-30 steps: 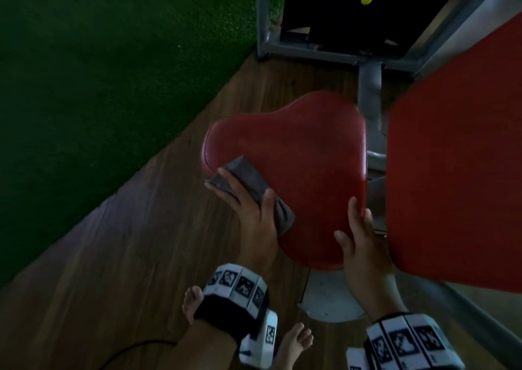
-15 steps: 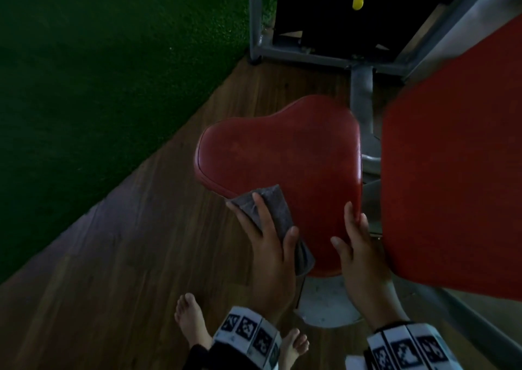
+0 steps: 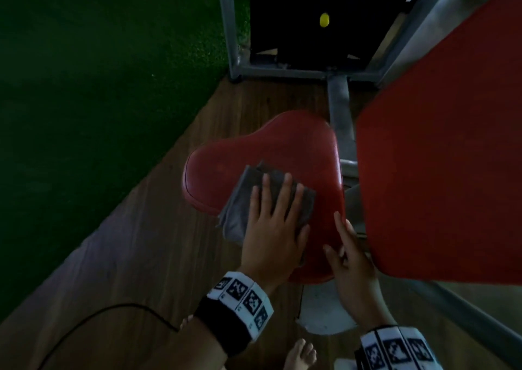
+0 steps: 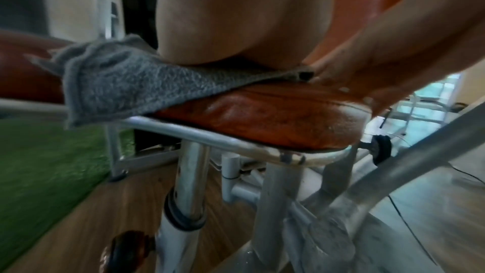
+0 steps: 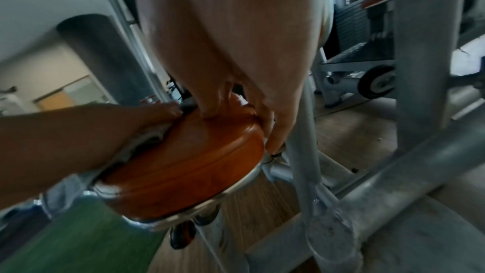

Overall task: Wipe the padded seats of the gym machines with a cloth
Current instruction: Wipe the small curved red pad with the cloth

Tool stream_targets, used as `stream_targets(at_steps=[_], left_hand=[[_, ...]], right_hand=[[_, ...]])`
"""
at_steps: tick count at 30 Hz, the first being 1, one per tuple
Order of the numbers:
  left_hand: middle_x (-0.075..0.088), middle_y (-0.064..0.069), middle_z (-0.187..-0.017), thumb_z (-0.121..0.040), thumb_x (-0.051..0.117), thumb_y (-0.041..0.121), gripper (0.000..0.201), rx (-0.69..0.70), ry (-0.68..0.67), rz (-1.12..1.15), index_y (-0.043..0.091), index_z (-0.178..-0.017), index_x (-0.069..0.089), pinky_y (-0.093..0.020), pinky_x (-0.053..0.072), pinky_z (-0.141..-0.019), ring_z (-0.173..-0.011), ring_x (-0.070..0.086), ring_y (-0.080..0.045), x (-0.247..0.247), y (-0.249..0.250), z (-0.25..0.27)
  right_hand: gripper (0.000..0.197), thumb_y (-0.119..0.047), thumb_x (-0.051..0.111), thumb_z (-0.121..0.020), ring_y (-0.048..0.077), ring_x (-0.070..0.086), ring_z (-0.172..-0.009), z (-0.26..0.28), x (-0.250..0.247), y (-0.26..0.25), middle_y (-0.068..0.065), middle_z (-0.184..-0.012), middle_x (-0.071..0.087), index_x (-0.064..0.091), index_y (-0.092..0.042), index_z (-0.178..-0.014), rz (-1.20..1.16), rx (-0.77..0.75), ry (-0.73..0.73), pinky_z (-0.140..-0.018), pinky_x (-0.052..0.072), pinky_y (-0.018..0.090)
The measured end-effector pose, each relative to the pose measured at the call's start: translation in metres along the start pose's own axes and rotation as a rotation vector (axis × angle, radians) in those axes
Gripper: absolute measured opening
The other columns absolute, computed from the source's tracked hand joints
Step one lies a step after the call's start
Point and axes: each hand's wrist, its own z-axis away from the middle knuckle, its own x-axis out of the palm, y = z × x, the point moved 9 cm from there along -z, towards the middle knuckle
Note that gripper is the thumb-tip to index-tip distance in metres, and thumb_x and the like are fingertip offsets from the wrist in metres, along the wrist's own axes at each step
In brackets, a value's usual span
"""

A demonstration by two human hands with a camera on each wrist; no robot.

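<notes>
A red padded seat point(image 3: 285, 154) of a gym machine fills the middle of the head view. A folded grey cloth point(image 3: 240, 208) lies on its near left part and hangs over the edge. My left hand point(image 3: 272, 214) presses flat on the cloth with straight, spread fingers. In the left wrist view the cloth point(image 4: 126, 88) droops over the seat's point(image 4: 275, 117) rim under my palm. My right hand point(image 3: 350, 253) rests on the seat's near right edge, fingers straight on top. The right wrist view shows the thumb down along the seat's point(image 5: 189, 169) side.
A large red back pad point(image 3: 440, 157) rises just right of the seat. Grey steel frame tubes point(image 3: 340, 109) and a dark weight stack stand behind it. Green turf point(image 3: 99, 101) borders the wooden floor point(image 3: 135, 259) on the left. A black cable point(image 3: 93, 318) and my bare feet lie below.
My left hand slid the cloth from the seat's left edge toward the near edge, then up onto the seat's top surface. My right hand stayed on the near right edge.
</notes>
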Motion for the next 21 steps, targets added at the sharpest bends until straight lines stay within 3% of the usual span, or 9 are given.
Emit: stream_targets(at_steps=[2, 4, 5, 7, 9, 11, 13, 17, 21], left_hand=[[-0.003, -0.006, -0.163, -0.098, 0.028, 0.058, 0.070, 0.119, -0.075, -0.013, 0.023, -0.155, 0.008, -0.057, 0.006, -0.118, -0.147, -0.014, -0.037, 0.004, 0.012, 0.004], [-0.003, -0.004, -0.163, -0.097, 0.028, 0.059, 0.069, 0.198, -0.101, 0.038, 0.030, -0.155, 0.002, -0.055, 0.006, -0.119, -0.148, -0.010, -0.036, -0.003, 0.015, 0.004], [0.005, -0.003, -0.163, -0.097, 0.031, 0.056, 0.067, 0.195, -0.078, 0.111, 0.032, -0.154, 0.006, -0.053, 0.012, -0.119, -0.149, 0.001, -0.033, -0.015, 0.010, 0.003], [0.034, 0.001, -0.152, -0.097, 0.039, 0.047, 0.054, 0.094, 0.078, 0.234, 0.029, -0.148, 0.031, -0.046, 0.033, -0.110, -0.140, 0.032, -0.022, -0.050, -0.016, 0.002], [0.049, 0.004, -0.134, -0.095, 0.043, 0.043, 0.041, -0.076, 0.254, 0.207, 0.030, -0.133, 0.049, -0.040, 0.037, -0.098, -0.124, 0.044, -0.018, -0.079, -0.060, 0.008], [0.046, 0.001, -0.138, -0.095, 0.040, 0.044, 0.039, -0.254, 0.265, 0.196, 0.030, -0.131, 0.049, -0.046, 0.032, -0.102, -0.129, 0.040, -0.023, -0.086, -0.109, 0.011], [0.034, -0.003, -0.150, -0.098, 0.038, 0.047, 0.045, -0.371, 0.192, 0.171, 0.030, -0.141, 0.038, -0.051, 0.024, -0.112, -0.140, 0.026, -0.028, -0.080, -0.147, 0.012], [0.017, 0.001, -0.154, -0.096, 0.035, 0.053, 0.055, -0.362, 0.074, 0.336, 0.042, -0.146, 0.015, -0.058, 0.022, -0.110, -0.137, 0.031, -0.036, -0.065, -0.165, 0.009], [0.014, 0.003, -0.154, -0.094, 0.031, 0.062, 0.057, -0.351, 0.072, 0.398, 0.046, -0.145, 0.012, -0.064, 0.023, -0.106, -0.136, 0.030, -0.040, -0.063, -0.166, 0.009]], right_hand=[[0.050, -0.038, 0.046, -0.094, -0.001, 0.051, -0.112, 0.007, -0.001, -0.004, -0.008, -0.136, 0.051, 0.033, -0.048, -0.141, -0.176, 0.057, 0.056, -0.084, 0.045, 0.010], [0.045, -0.042, 0.045, -0.095, -0.009, 0.051, -0.116, 0.016, -0.003, -0.008, -0.018, -0.136, 0.053, 0.041, -0.044, -0.139, -0.317, 0.070, 0.139, -0.098, 0.047, 0.026], [0.045, -0.045, 0.046, -0.095, -0.007, 0.050, -0.120, 0.020, -0.003, -0.010, -0.018, -0.136, 0.054, 0.043, -0.042, -0.140, -0.329, 0.057, 0.182, -0.103, 0.046, 0.035], [0.046, -0.048, 0.048, -0.096, 0.002, 0.048, -0.127, 0.026, -0.007, -0.023, -0.014, -0.139, 0.052, 0.044, -0.039, -0.140, -0.235, -0.017, 0.276, -0.105, 0.043, 0.044], [0.048, -0.038, 0.048, -0.092, 0.006, 0.040, -0.134, 0.026, -0.004, -0.045, -0.012, -0.145, 0.046, 0.046, -0.033, -0.140, -0.065, -0.138, 0.356, -0.108, 0.039, 0.045], [0.049, -0.036, 0.045, -0.092, 0.012, 0.033, -0.140, 0.022, 0.009, -0.074, -0.008, -0.150, 0.038, 0.045, -0.031, -0.141, 0.138, -0.232, 0.406, -0.112, 0.033, 0.045], [0.052, -0.041, 0.041, -0.094, 0.020, 0.024, -0.144, 0.011, 0.034, -0.100, -0.001, -0.157, 0.028, 0.039, -0.033, -0.145, 0.305, -0.257, 0.382, -0.116, 0.025, 0.041], [0.059, -0.055, 0.027, -0.096, 0.019, -0.015, -0.148, -0.016, 0.085, -0.103, -0.003, -0.163, -0.006, 0.013, -0.040, -0.152, 0.471, -0.135, 0.182, -0.120, 0.000, 0.048], [0.058, -0.055, 0.024, -0.099, 0.019, -0.022, -0.146, -0.017, 0.081, -0.082, -0.005, -0.161, -0.015, 0.002, -0.044, -0.151, 0.603, -0.091, 0.190, -0.120, -0.003, 0.048]])
